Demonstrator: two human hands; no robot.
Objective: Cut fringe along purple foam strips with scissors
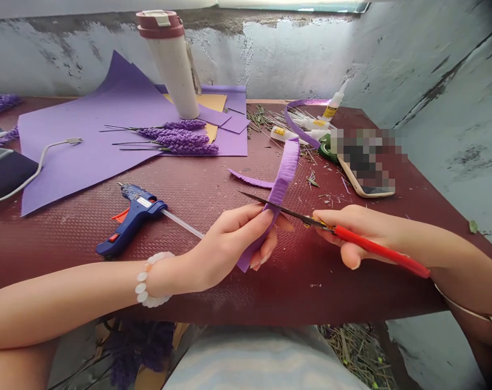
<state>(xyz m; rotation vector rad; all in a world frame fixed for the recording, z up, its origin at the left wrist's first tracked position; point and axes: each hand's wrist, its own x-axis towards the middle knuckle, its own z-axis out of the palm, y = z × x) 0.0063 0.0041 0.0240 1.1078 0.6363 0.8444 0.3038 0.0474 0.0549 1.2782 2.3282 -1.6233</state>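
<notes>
My left hand (233,235) pinches a folded purple paper strip (284,170) between thumb and fingers. Fine cuts fringe the part of the strip above the hand, and one thin end curls off to the left. In my right hand (351,233) are scissors (380,252) with red handles and dark blades. Their blades cross the strip just above my left thumb; whether they are parted there is hard to make out. A blue glue gun (134,216) lies left of my left hand, a clear glue stick poking from its back.
Large purple sheets (79,141) cover the back left, bearing purple flower stems (181,138). A tall white tumbler (170,70) stands behind them. Small glue bottles (331,105), a phone (362,170) and plant scraps lie at the right. A white cable (46,154) runs at left.
</notes>
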